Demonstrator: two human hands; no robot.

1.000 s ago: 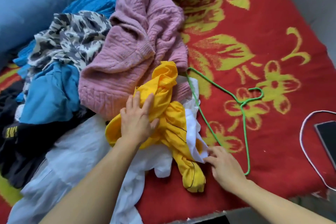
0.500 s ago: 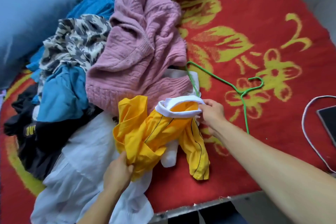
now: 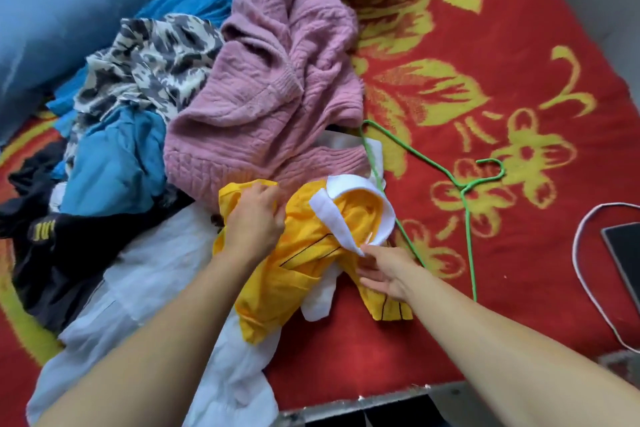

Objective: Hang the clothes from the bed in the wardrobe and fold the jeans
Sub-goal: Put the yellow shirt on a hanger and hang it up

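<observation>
The yellow shirt (image 3: 304,253) lies crumpled at the near edge of the clothes pile, directly in front of the pink sweater (image 3: 270,87), with its white collar (image 3: 349,208) opened upward. The left hand (image 3: 254,222) is closed on a bunch of yellow fabric just left of the collar. The right hand (image 3: 384,270) pinches the collar's near edge between thumb and fingertips. The green hanger (image 3: 464,191) lies on the red blanket (image 3: 519,87) just right of the collar, partly tucked under the shirt. The fabric appears thin, light and limp; the collar, judged the firmest part, is the recommended hold for threading the hanger.
</observation>
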